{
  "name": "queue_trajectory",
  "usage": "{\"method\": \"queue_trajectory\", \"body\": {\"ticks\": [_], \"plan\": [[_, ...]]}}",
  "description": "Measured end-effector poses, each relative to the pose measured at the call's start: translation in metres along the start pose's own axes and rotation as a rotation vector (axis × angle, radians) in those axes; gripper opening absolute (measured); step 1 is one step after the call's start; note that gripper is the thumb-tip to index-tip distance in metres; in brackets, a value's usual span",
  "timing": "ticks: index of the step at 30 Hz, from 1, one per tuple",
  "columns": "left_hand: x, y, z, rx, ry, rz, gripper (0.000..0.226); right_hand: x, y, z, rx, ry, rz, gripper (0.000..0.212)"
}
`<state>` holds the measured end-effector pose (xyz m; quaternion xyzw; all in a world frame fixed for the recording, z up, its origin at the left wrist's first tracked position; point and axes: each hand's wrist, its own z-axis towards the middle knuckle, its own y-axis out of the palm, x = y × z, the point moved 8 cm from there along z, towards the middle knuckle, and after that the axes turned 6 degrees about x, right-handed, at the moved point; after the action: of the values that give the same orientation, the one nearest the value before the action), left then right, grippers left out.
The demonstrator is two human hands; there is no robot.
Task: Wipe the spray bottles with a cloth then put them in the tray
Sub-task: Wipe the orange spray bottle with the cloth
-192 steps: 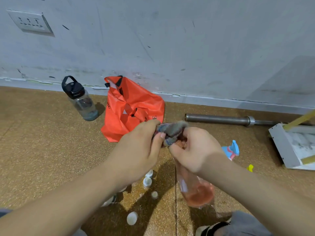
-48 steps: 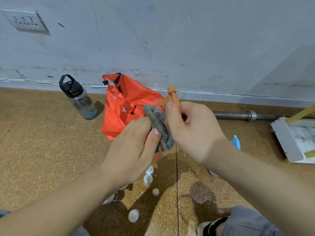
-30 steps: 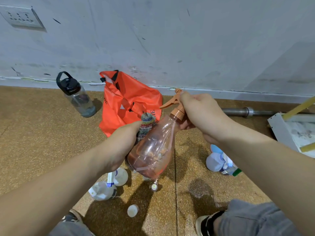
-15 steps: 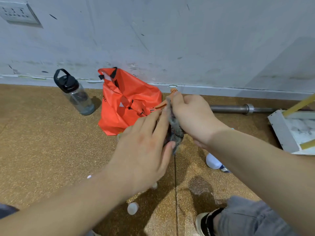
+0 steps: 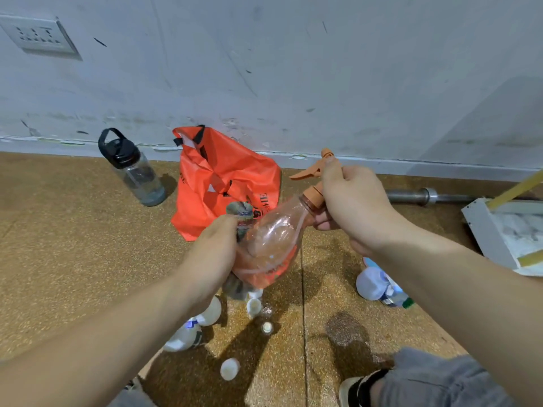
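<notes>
Bright even light, soft floor shadows, wide-angle edge bending.

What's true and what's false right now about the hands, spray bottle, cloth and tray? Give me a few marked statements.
1. The right hand grips the spray bottle by its orange head. True.
2. The left hand holds the cloth against the bottle's body. True.
3. The spray bottle sits in the tray. False: it is held in the air; the tray is on the floor at far right.
4. The red bag lies right of the tray. False: it is left of it, by the wall.
</notes>
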<state>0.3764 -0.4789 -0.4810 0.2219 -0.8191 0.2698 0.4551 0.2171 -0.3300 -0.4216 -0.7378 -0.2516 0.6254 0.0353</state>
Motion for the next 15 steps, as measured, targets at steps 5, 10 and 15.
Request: {"method": "queue_trajectory", "body": {"ticks": [5,10,15], "plan": [[0.046,0.030,-0.052,0.057,1.009,0.842,0.055,0.005,0.006,-0.006,0.007,0.008,-0.024,0.057],[0.046,0.006,-0.029,0.044,0.903,0.568,0.048,-0.003,0.007,-0.007,0.004,-0.014,-0.012,0.057],[-0.020,0.001,0.012,-0.029,-0.064,-0.233,0.031,0.012,0.005,-0.001,-0.005,0.083,0.008,0.067]]}}
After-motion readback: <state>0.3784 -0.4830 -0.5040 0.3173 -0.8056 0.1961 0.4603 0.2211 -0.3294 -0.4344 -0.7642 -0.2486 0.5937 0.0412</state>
